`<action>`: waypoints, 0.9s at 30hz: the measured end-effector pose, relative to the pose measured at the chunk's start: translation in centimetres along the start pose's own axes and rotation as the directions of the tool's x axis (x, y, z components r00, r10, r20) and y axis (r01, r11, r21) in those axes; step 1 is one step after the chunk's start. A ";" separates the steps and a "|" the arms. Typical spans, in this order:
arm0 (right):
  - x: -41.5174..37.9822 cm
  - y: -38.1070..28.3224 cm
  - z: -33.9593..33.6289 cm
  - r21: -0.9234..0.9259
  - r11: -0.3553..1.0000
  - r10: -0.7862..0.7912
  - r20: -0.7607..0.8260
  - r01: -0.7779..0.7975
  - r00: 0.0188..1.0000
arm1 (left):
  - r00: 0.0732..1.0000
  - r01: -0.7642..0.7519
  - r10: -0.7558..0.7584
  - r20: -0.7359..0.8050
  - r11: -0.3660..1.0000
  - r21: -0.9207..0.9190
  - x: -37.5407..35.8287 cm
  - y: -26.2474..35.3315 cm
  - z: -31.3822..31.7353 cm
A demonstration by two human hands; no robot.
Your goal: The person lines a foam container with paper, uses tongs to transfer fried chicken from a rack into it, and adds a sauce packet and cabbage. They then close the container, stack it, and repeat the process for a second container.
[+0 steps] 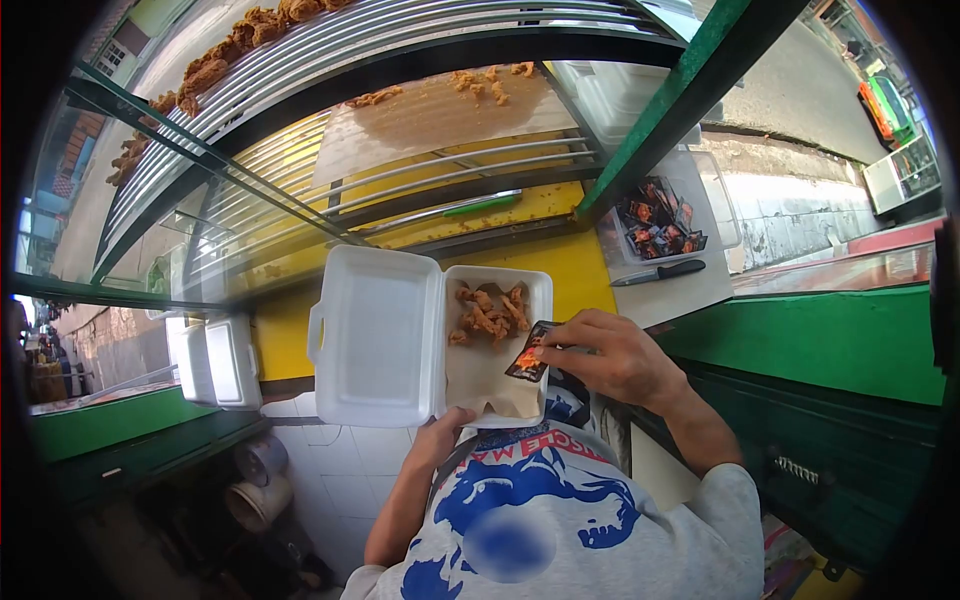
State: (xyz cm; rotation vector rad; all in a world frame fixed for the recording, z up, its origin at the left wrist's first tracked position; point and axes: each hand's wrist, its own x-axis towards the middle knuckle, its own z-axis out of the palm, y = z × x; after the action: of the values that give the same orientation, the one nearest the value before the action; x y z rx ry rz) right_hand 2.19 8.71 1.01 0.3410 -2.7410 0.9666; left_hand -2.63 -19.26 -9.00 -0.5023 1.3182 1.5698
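Note:
An open white foam box (380, 340) is held level at the front of the yellow counter, its lid folded out to the left. Brown paper (475, 380) lines its base, with pieces of fried chicken (490, 315) at the far end. My left hand (447, 432) grips the near edge of the box, the fingers partly hidden beneath it. Between the thumb and fingers of my right hand (605, 355) is a black sachet with a red-orange print (527, 353), over the right side of the box.
Behind stands a glass display with metal racks (460, 160) and fried chicken pieces (255, 28). A green post (680, 100) rises at the right, beside a plastic tub of sachets (655, 222) and a black-handled knife (660, 272). Closed foam boxes (215, 360) stand left.

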 end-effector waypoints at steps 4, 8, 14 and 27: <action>-1.4 -0.3 3.2 -0.067 0.990 -0.111 0.137 0.121 0.984 | 0.997 -0.065 0.061 -0.049 0.993 -0.102 0.0 -0.1 0.4; -2.0 -0.4 4.5 -0.067 0.995 -0.060 0.126 0.068 0.990 | 0.995 -0.065 0.056 -0.085 0.992 -0.110 0.8 -1.0 -0.5; -1.4 -0.3 4.2 -0.015 0.997 -0.069 0.124 0.072 0.990 | 0.988 -0.111 0.142 -0.054 0.920 0.377 -0.5 -0.3 0.1; -2.7 22.1 -7.2 -0.483 0.265 0.892 -0.206 -0.834 0.402 | 0.961 -0.245 0.278 -0.006 0.855 0.457 -0.3 -2.0 -2.7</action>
State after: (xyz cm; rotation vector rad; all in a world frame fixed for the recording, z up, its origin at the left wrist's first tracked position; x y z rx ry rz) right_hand -0.70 30.49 -7.21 -1.4425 -3.0351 0.2152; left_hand -1.51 -22.04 -10.59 -0.0856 1.8060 1.3967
